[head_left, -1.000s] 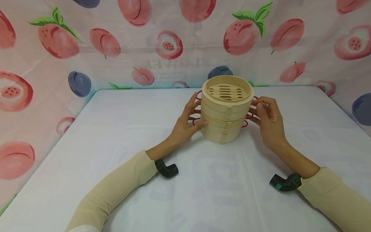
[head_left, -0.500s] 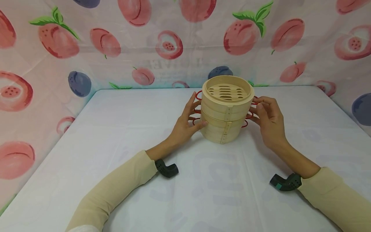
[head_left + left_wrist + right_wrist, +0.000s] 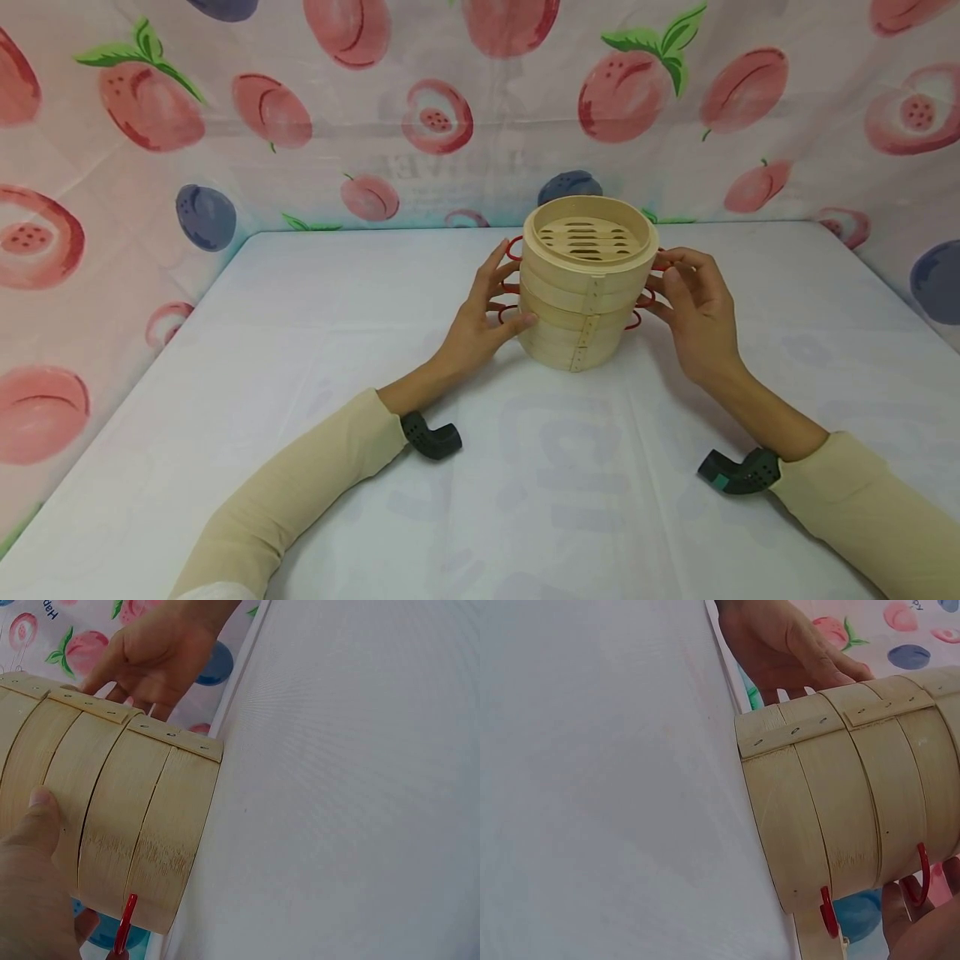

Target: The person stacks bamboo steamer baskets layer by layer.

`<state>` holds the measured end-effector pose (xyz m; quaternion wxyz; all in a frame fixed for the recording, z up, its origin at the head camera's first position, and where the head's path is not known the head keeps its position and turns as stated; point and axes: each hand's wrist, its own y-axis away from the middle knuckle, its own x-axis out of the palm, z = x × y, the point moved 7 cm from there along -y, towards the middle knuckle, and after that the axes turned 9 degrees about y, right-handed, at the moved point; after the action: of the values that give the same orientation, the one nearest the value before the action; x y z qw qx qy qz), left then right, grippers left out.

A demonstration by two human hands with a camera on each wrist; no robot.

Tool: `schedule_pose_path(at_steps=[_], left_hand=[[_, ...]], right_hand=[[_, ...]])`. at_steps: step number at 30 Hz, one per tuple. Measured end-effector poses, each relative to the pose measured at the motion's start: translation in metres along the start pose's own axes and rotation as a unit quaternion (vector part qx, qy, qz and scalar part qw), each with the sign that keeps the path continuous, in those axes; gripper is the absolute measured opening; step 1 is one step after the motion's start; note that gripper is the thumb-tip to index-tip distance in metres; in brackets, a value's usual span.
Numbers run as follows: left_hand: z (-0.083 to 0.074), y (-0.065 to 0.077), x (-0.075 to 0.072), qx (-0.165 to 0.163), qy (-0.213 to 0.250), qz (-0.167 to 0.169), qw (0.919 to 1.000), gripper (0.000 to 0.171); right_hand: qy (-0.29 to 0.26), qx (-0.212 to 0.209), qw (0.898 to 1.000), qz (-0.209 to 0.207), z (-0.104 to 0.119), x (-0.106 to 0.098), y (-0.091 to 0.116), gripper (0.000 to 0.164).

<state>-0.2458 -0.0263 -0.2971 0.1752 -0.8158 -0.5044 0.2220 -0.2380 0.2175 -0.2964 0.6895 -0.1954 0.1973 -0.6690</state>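
Note:
A round bamboo steamer (image 3: 558, 333) of stacked tiers stands upright on the table in the head view. Its top is uncovered, showing a slatted base (image 3: 585, 240) inside the upper tier. Red loop handles (image 3: 126, 922) stick out on both sides. My left hand (image 3: 476, 329) holds the stack's left side, thumb pressed on the front wall and fingers by the handles. At the right, my right hand (image 3: 701, 312) pinches near the top tier's red handle with thumb and forefinger; the other fingers lie beside the lower handle. Some fingertips are hidden behind the steamer.
A white cloth covers the table (image 3: 360, 308), whose back edge runs just behind the steamer. Beyond hangs a fruit-print curtain (image 3: 480, 108). In the right wrist view, a pale wooden piece (image 3: 816, 937) shows partly behind the steamer.
The top tier has turned very slightly, its front seam shifting a little to the right. Both hands stay almost where they were.

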Motion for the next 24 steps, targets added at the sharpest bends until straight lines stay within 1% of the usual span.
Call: schedule_pose_path(at_steps=[5,9,15,19,24], left_hand=[[-0.0021,-0.0005,0.0004,0.012,0.002,0.000,0.9999,0.083],[-0.0024,-0.0003,0.0008,0.024,-0.001,0.001,0.9997,0.083],[-0.0018,-0.0001,0.0006,0.024,0.008,0.001,0.9997,0.083],[-0.0027,0.0000,0.0009,0.030,0.004,0.002,0.9995,0.083],[0.0014,0.0001,0.0006,0.029,0.011,0.004,0.9995,0.083]], right_hand=[[-0.001,-0.003,1.000,0.001,-0.0007,-0.0005,0.0003,0.027],[0.002,0.002,1.000,-0.002,-0.0019,-0.0012,0.0000,0.028],[-0.007,0.015,1.000,-0.006,-0.0039,-0.0008,-0.0006,0.028],[-0.007,0.025,1.000,-0.013,-0.0037,-0.0003,-0.0009,0.027],[-0.005,0.029,0.999,-0.013,-0.0035,0.0000,-0.0009,0.026]])
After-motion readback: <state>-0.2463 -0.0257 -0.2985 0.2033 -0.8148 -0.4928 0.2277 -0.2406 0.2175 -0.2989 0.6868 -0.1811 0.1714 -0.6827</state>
